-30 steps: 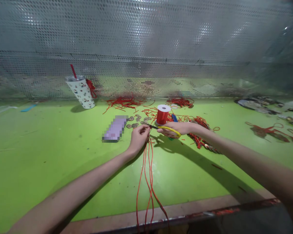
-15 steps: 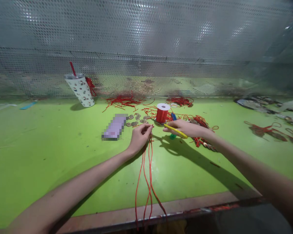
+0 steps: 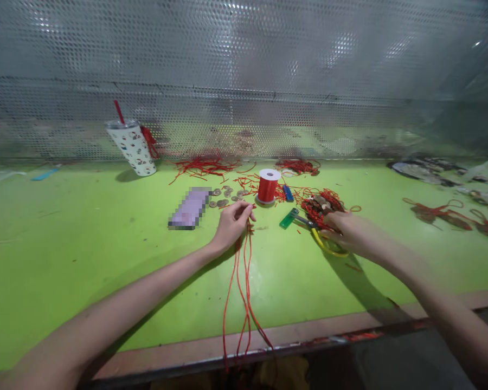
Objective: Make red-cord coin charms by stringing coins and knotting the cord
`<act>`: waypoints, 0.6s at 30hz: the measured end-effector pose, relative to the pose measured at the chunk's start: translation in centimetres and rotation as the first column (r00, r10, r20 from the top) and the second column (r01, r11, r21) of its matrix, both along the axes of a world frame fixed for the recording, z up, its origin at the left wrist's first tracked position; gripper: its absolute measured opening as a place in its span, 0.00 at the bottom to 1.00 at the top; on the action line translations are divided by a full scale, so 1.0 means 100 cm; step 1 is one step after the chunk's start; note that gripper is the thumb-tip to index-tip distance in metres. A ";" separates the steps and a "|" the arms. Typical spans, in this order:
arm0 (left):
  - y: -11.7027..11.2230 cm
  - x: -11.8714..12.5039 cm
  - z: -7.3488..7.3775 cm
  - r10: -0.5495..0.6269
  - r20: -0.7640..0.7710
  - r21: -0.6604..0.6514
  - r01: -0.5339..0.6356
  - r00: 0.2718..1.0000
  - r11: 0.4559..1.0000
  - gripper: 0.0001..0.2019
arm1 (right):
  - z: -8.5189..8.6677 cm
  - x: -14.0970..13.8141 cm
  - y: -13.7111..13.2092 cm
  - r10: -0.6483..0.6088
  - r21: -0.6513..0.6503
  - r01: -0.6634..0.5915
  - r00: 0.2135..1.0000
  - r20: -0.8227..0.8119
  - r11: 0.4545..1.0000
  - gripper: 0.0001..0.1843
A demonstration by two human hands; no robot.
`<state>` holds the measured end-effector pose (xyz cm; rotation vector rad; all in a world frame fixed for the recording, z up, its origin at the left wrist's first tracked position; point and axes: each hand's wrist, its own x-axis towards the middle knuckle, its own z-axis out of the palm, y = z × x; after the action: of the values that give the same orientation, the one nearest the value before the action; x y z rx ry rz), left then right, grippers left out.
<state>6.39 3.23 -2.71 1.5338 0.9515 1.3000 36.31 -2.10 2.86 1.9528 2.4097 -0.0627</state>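
My left hand (image 3: 236,221) is closed in a pinch on red cords (image 3: 247,260). Their long ends trail toward me and hang over the table's front edge. The pinched part is mostly hidden by the fingers. To the right, my right hand (image 3: 347,230) has its fingers at the yellow handles of a pair of scissors (image 3: 332,252). The scissors lie low on the table, blades pointing left toward a green lighter (image 3: 288,218). Just behind that hand sits a pile of red knotted cords with coins (image 3: 321,205).
A spool of red cord (image 3: 267,187) stands mid-table, a blue lighter (image 3: 288,193) beside it. Loose coins (image 3: 228,192) lie near a pixelated phone-shaped object (image 3: 190,208). Behind are cord scraps (image 3: 205,167) and a tumbler (image 3: 133,149). Coin ornaments (image 3: 439,214) rest at right.
My right hand has moved right and down with the scissors, from beside the spool to the knotted pile. The green lighter now shows fully. My left hand keeps its pinch.
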 end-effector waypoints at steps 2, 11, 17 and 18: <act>-0.002 0.000 0.002 -0.021 -0.018 0.011 0.022 1.000 1.000 0.09 | 0.006 -0.024 0.002 -0.002 0.096 0.014 0.992 -0.124 0.995 0.12; -0.024 -0.012 0.029 -0.122 0.164 -0.154 0.147 0.979 0.977 0.12 | -0.007 -0.142 0.021 0.312 0.215 -0.253 0.461 -0.831 0.943 0.17; -0.046 -0.034 0.055 -0.006 0.244 -0.345 0.092 0.970 0.934 0.11 | -0.001 -0.176 0.023 0.313 0.263 -0.249 0.188 -0.931 0.932 0.16; -0.052 -0.037 0.060 -0.015 0.234 -0.377 0.105 0.972 0.920 0.12 | 0.001 -0.181 0.023 0.303 0.260 -0.247 0.159 -0.940 0.934 0.16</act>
<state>2.69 -1.97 3.31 1.0760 0.9386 1.1328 18.26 0.20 2.97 1.5404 3.3851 -1.8223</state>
